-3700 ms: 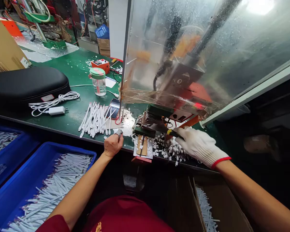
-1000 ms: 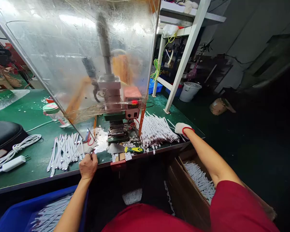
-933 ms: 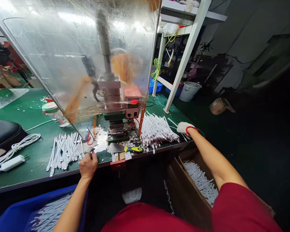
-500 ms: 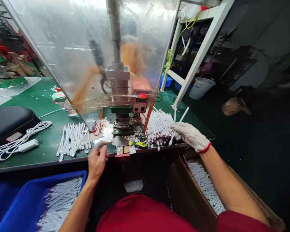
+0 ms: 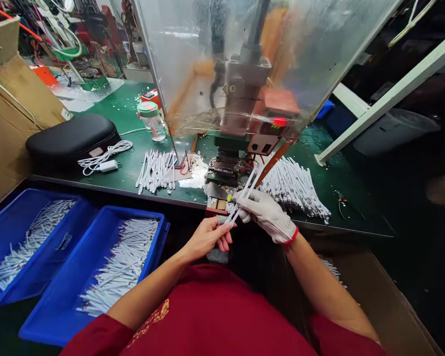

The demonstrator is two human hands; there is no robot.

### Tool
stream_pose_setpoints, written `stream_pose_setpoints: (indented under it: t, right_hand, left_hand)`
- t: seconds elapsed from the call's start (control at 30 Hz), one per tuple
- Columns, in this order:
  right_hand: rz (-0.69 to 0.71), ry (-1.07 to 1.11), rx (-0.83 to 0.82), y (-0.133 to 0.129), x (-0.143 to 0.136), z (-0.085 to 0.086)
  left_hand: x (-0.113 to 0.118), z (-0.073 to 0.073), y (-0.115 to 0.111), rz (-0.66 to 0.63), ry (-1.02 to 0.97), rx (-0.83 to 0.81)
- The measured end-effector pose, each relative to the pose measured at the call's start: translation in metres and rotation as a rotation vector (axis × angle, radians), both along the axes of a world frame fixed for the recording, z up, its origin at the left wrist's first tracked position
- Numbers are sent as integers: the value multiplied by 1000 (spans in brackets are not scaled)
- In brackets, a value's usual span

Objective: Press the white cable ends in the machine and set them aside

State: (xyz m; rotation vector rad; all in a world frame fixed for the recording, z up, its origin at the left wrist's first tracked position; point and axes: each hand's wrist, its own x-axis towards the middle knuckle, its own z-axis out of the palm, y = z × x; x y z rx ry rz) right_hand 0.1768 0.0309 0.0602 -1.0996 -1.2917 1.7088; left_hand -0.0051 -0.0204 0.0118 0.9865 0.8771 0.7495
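Observation:
My right hand (image 5: 267,215), in a white glove with a red cuff, holds two thin white strips (image 5: 249,186) that slant up toward the press machine (image 5: 246,118). My bare left hand (image 5: 208,237) pinches the lower ends of the same strips just in front of the bench edge. A large heap of white strips (image 5: 295,187) lies on the green bench (image 5: 129,170) right of the machine. A smaller bunch of strips (image 5: 156,170) lies to its left. A clear plastic shield (image 5: 222,54) hangs in front of the machine.
Two blue bins (image 5: 96,277) (image 5: 18,247) with several white strips stand below the bench at left. A black case (image 5: 72,140), a white charger cable (image 5: 104,159) and a jar (image 5: 151,120) sit at the back left. Pliers (image 5: 344,203) lie at right. A cardboard box (image 5: 371,301) is lower right.
My right hand has brought two strips from the heap at the right to the middle. My left hand left the bench edge and took hold of their lower ends. The view swung left.

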Motion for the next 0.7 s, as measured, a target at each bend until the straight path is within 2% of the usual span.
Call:
stream_pose_setpoints:
  t: [0.13, 0.3, 0.4, 0.57, 0.7]
  right_hand:
    - [41, -53, 21, -4, -8, 2]
    - [6, -128, -17, -5, -17, 1]
    - [-7, -90, -31, -3, -19, -9]
    - [-55, 114, -156, 11, -26, -32]
    - [-82, 159, -191, 24, -34, -49]
  left_hand:
    - [-8, -2, -7, -31, 11, -21]
    - [-9, -6, -9, -8, 43, -42]
    - [-7, -9, -8, 22, 51, -57]
    - [-7, -10, -5, 52, -3, -81]
    - [-9, -12, 0, 65, -40, -110]
